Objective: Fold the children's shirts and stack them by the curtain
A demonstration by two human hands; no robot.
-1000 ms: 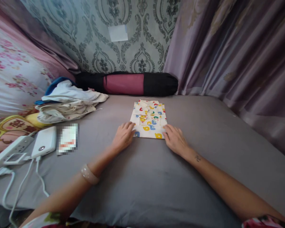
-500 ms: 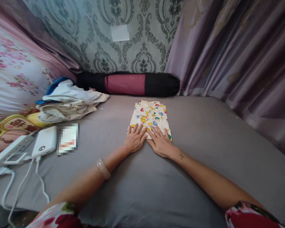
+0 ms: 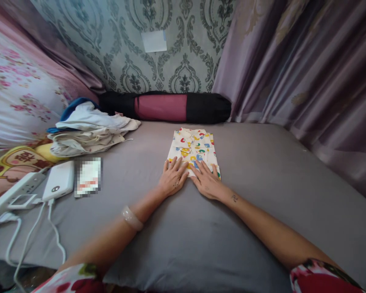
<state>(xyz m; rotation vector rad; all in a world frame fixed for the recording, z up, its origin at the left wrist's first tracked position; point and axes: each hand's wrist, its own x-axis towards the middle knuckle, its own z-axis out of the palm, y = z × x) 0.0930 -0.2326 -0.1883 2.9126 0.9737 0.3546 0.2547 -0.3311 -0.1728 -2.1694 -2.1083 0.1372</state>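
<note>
A folded shirt [image 3: 195, 144], white with red, blue, yellow and green shapes, lies on the grey bed sheet [image 3: 256, 162] with its collar toward the wall. My left hand [image 3: 174, 177] rests flat on the shirt's near left corner, fingers stretched out. Beside it, my right hand [image 3: 206, 181] lies flat on the near right part, fingers spread. Both thumbs point inward, close to each other at the near edge. Some of that near edge is hidden under the palms.
A black and pink rolled bag [image 3: 160, 108] lies along the wall. At left are piled clothes [image 3: 88, 134], a yellow cushion [image 3: 21, 160], a white power bank [image 3: 59, 179], a power strip [image 3: 15, 199] with cables, and a blurred-out packet [image 3: 88, 177]. Curtains [image 3: 277, 61] hang at right.
Both hands stay flat on the shirt, with almost no movement. The whole view has shifted very slightly.
</note>
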